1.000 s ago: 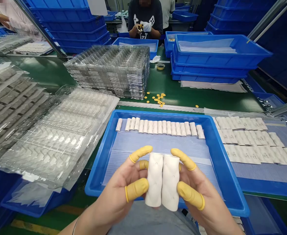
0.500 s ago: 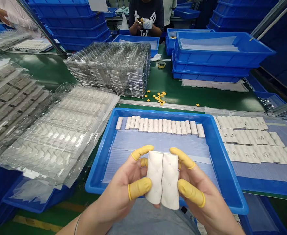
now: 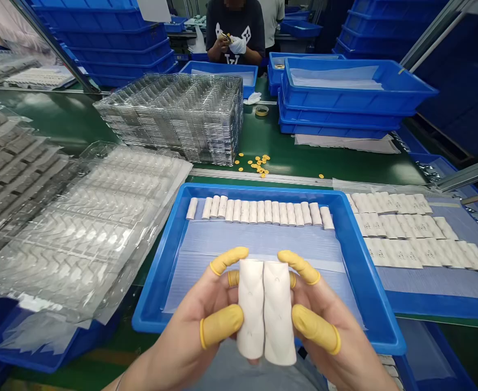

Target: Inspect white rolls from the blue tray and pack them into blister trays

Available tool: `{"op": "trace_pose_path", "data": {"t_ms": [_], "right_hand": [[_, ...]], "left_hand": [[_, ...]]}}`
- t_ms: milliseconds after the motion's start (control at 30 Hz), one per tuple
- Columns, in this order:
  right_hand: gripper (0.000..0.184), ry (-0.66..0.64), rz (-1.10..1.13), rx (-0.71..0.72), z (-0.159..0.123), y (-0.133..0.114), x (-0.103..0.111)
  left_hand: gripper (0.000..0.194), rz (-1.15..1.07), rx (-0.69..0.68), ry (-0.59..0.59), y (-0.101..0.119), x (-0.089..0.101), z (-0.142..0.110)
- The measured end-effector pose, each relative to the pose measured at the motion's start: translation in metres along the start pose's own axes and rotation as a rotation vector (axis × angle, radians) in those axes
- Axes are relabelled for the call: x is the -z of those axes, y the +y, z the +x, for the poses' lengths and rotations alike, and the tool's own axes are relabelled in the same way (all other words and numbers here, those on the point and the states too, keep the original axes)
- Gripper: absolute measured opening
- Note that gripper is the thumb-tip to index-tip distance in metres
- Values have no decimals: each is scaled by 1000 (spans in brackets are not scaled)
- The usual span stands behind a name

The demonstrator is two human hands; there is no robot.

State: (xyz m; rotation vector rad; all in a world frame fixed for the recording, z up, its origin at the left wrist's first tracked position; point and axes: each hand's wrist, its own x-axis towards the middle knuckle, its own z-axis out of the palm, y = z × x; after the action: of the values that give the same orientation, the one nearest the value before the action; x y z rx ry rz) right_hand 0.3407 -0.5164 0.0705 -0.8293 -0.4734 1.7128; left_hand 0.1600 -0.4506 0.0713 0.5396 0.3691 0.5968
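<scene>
Two white, soft-looking wrapped rolls stand side by side in front of me, over the near part of a blue tray (image 3: 385, 309). My left hand (image 3: 204, 317) grips the left white roll (image 3: 251, 309) by its outer side, thumb in front and fingers behind. The right white roll (image 3: 278, 312) is held the same way by my right hand (image 3: 324, 320). Yellow finger cots cover the thumbs and some fingertips. The rolls' inner edges nearly touch, and faint small marks show on their faces. Along the tray's far side lies a row of similar white rolls (image 3: 260, 212) on a pale liner.
At right, more white rolls (image 3: 410, 252) lie in rows on another blue tray. Clear plastic trays are stacked behind (image 3: 222, 125) and lie filled at left (image 3: 96, 206). Yellow discs (image 3: 259, 163), a tape roll (image 3: 262, 111) and blue bins (image 3: 353, 103) occupy the bench. A person (image 3: 234, 32) works opposite.
The view has shifted slightly. Both hands and the two rolls sit a little lower and more to the left in the picture. The grip on the rolls stays the same.
</scene>
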Motion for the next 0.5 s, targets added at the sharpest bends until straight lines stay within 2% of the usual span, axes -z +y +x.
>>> {"op": "trace_pose_path", "data": {"t_ms": [100,267,500], "right_hand": [[47,8,-3,-7,-3,-1,-3],[50,9,-7,-11,-8,-4,-6],[57,56,-77,9,-6,0,-8]], "left_hand": [[46,0,5,-6,1,-3,-2],[47,62,-5,86,3,-7,-6],[53,103,-19,67,-1,-3,-6]]}}
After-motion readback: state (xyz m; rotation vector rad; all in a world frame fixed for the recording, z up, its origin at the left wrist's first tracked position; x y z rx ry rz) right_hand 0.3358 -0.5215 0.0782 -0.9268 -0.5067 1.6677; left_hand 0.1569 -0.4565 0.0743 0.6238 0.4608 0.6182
